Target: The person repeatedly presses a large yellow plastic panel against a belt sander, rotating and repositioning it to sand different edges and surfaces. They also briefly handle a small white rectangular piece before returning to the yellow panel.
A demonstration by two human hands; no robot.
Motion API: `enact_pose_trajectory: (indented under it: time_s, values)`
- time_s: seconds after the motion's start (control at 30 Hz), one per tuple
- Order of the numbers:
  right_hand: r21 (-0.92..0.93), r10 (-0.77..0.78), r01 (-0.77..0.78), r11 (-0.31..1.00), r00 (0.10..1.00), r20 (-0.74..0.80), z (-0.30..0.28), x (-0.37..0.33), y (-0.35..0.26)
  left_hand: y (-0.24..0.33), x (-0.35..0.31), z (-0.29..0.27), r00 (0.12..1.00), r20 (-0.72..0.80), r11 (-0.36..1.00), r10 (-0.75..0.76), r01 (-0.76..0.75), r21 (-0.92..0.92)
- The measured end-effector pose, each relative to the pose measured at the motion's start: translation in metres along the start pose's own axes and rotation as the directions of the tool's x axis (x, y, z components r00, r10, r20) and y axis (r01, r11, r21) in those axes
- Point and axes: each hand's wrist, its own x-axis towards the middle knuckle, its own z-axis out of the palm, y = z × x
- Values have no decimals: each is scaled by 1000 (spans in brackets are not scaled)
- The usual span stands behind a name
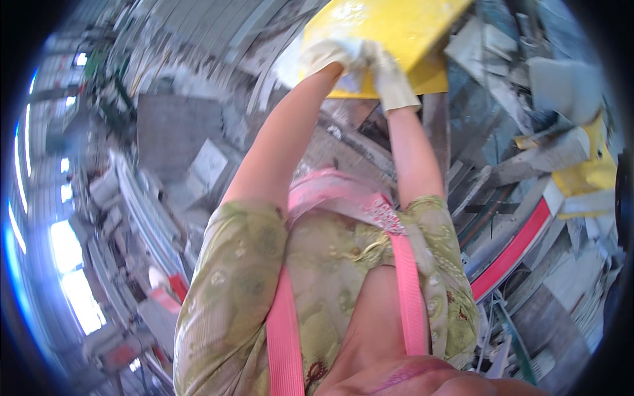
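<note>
Both my arms reach forward to a yellow glossy panel [396, 33] at the top of the head view. My left hand [332, 54], in a pale cream glove, bends inward over the panel's near edge. Beside it, my right hand [388, 71] wears a matching glove, and the two meet at the fingertips. Between and just below them shows a whitish, crumpled-looking patch [354, 80]; whether it is a cloth or part of a glove I cannot make out. Blur and overlap hide the fingers of both hands.
Stacked grey slabs [198, 30] lie beyond to the left, with a flat dark board [178, 135] nearer. Off-cuts and beams are heaped at the right, among them a red strip [512, 254] and a yellow piece [584, 178]. Bright windows [76, 277] line the far left.
</note>
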Motion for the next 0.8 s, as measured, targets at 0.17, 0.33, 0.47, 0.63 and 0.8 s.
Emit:
enact_pose_trajectory:
  time_s: [0.17,0.33,0.47,0.63,0.8]
  values:
    - [24,-172,175,984,982,-79,8,-24,-14,-30,3,-7,1000,15,971,21,-17,-239]
    - [-169,-230,192,967,940,-250,35,-51,-17,-98,27,-16,939,161,740,303,-126,-660]
    - [-465,-325,181,866,912,-251,40,-34,10,-132,40,-4,914,205,598,351,-50,-800]
    - [-690,-299,104,717,939,-169,22,-13,38,-150,40,-3,860,377,318,343,271,-908]
    - [-781,-266,26,624,947,-181,0,-12,53,-161,55,6,837,424,334,346,313,-889]
